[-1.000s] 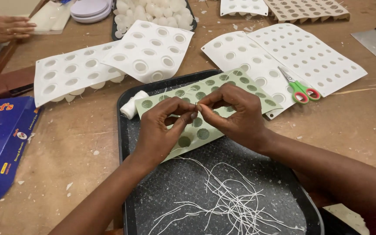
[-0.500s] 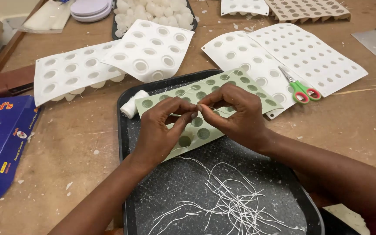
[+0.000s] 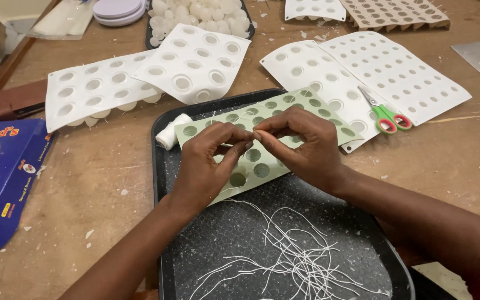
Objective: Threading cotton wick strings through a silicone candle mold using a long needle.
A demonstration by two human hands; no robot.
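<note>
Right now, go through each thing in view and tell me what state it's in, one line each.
Left hand: fingertips pinched on a thin white strand.
Right hand: fingertips pinched, meeting the left.
Green mould: flat on the tray, cavities empty.
Black tray: holds loose white strands at its near end.
Scissors: closed, lying on a white mould.
White spool: lying on its side.

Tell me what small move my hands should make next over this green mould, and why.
Probably lower the fine white strand into a cavity: both the left hand and right hand pinch it together just above the green mould, whose nearby cavities look unthreaded.
</note>
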